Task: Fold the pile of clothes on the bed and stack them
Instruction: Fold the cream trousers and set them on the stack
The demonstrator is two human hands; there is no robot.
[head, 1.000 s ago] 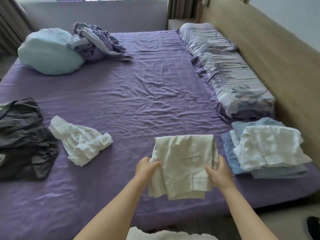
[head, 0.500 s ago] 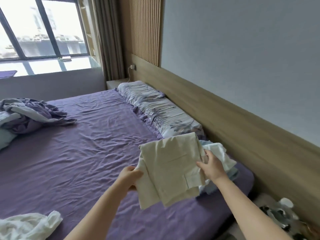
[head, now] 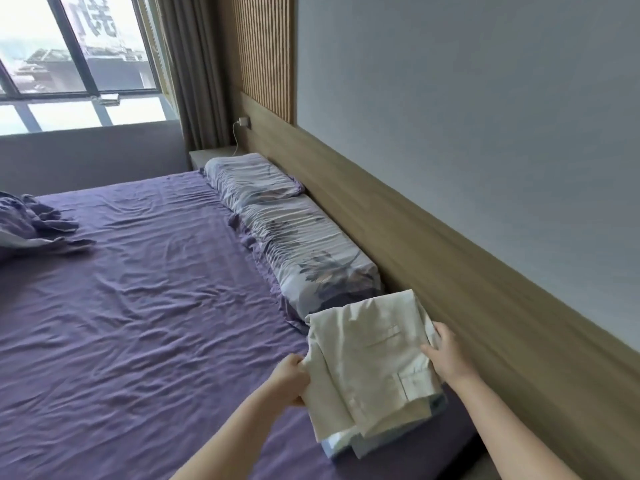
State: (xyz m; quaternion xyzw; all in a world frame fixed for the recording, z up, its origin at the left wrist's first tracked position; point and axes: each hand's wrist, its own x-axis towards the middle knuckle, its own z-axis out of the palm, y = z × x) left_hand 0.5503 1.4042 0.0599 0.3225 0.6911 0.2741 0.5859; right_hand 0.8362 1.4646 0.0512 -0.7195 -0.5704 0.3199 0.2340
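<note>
Head view: a folded cream garment is held flat over the stack of folded clothes near the right edge of the bed, just beside the wooden headboard. Whether the garment already rests on the stack cannot be told; only a light blue and white edge of the stack is seen beneath its near side. The garment's left edge is gripped by the left hand, with the fingers curled around the fabric. Its right edge is held by the right hand, the thumb laid on top and the fingers tucked behind the cloth. A pocket flap and a seam are visible on the upper face of the garment.

Beyond the garment, two patterned pillows are laid in a row along the headboard. The bed is covered with a wrinkled purple sheet. At the far left edge of the bed a crumpled purple and pale bundle of bedding is seen, well apart from the stack. A charger is plugged in above the far end of the headboard, with its cable hanging down. A brown curtain is hung beside a large window, and a slatted wooden panel is set against the grey wall.
</note>
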